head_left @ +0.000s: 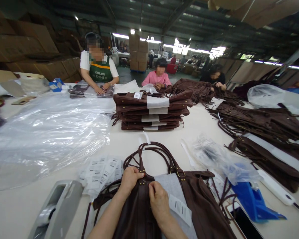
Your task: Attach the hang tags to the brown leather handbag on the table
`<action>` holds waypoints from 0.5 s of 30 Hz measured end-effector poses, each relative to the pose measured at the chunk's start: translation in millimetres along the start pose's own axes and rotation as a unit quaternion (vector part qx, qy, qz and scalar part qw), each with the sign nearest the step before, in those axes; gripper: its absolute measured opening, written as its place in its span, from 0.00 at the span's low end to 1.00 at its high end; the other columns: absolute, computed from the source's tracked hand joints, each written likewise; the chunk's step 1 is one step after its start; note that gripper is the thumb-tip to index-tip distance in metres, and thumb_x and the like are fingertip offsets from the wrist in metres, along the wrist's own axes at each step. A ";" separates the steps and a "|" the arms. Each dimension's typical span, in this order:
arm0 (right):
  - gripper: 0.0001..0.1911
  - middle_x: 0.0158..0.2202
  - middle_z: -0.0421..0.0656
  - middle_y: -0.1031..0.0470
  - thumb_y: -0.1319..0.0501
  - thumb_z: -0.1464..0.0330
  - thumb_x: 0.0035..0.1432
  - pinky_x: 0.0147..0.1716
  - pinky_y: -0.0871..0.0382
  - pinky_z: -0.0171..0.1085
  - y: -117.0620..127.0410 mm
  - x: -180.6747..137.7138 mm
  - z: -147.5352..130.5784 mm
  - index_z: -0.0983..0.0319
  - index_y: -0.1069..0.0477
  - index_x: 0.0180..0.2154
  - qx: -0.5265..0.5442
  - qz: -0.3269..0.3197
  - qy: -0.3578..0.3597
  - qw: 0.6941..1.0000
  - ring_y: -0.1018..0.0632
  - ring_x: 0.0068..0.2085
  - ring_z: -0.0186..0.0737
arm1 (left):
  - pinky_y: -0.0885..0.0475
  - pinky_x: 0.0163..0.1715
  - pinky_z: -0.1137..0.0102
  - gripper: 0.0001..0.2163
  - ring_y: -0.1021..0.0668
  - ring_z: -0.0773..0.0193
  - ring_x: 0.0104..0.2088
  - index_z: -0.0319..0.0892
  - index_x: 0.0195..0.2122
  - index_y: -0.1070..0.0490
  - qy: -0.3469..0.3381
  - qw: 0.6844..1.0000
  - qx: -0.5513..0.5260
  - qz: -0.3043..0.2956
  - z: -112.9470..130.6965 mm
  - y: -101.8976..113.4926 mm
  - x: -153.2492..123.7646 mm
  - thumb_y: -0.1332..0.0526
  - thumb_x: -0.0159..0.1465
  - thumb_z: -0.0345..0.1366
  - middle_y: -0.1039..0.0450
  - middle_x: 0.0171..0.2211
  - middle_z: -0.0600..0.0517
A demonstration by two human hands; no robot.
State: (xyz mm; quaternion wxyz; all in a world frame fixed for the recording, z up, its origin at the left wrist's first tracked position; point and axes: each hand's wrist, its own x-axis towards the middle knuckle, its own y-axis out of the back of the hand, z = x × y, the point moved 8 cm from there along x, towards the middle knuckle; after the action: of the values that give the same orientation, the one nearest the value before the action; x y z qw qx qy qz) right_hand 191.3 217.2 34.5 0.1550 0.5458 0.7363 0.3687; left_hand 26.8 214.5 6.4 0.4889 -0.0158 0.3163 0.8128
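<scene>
**A:** We see a brown leather handbag (189, 202) lying flat at the near edge of the table (129, 142), its looped handles (151, 154) pointing toward the table's middle. The left hand (129, 179) has its fingers curled closed over the bag's top rim beside a handle fitting. The right hand (159, 200) pinches the same rim just next to it, thumb and fingers closed on the leather.

**B:** We note a grey sheet (170, 189) tucked against the bag, with a white barcode tag (180, 209) hanging just beside the right hand. Sheets of barcode labels (101, 172) lie just left of the handles. A grey tape dispenser (56, 209) sits at the near left corner.

**A:** To the right of the bag we see a blue holder (254, 202), a crumpled clear bag (219, 159) and a white power strip (276, 189). A stack of folded brown bags (151, 111) stands at the table's middle. Clear plastic sheeting (45, 132) covers the left side.

**B:** More brown bags (264, 132) are heaped along the right edge. At the far edge we see three other people at work, one in a green apron (101, 71), one in a pink top (156, 79), one in black (214, 78).
</scene>
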 end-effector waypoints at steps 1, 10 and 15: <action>0.12 0.25 0.41 0.30 0.54 0.69 0.59 0.28 0.39 0.33 -3.7 3.0 -2.2 0.61 0.35 0.29 -0.015 0.006 0.003 1.000 0.28 0.27 0.36 | 0.43 0.21 0.74 0.09 0.35 0.70 0.18 0.39 0.17 0.37 0.001 1.000 -0.013 -0.003 -0.6 -1.1 -0.6 0.39 0.44 0.37 0.38 0.14 0.58; 0.12 0.25 0.43 0.28 0.54 0.72 0.58 0.26 0.39 0.34 -22.6 13.6 -22.5 0.62 0.34 0.28 -0.068 0.039 -0.004 0.997 0.26 0.27 0.38 | 0.39 0.21 0.76 0.11 0.33 0.70 0.22 0.38 0.31 0.31 -0.109 0.974 -0.049 -0.191 25.5 -4.5 -26.3 0.51 0.52 0.32 0.34 0.22 0.55; 0.10 0.24 0.42 0.27 0.52 0.74 0.55 0.25 0.39 0.33 -27.4 15.3 -23.1 0.62 0.33 0.28 -0.078 0.015 -0.025 0.997 0.26 0.27 0.38 | 0.36 0.40 0.71 0.11 0.31 0.66 0.36 0.40 0.28 0.33 -0.227 0.960 0.113 -0.122 33.7 1.5 -31.1 0.52 0.48 0.23 0.33 0.31 0.52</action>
State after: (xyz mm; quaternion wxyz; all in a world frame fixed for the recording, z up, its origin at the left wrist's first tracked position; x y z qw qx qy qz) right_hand 152.4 218.9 33.4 0.2100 0.5523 0.6928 0.4135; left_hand 51.4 207.4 44.5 0.6420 0.1856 0.2830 0.6879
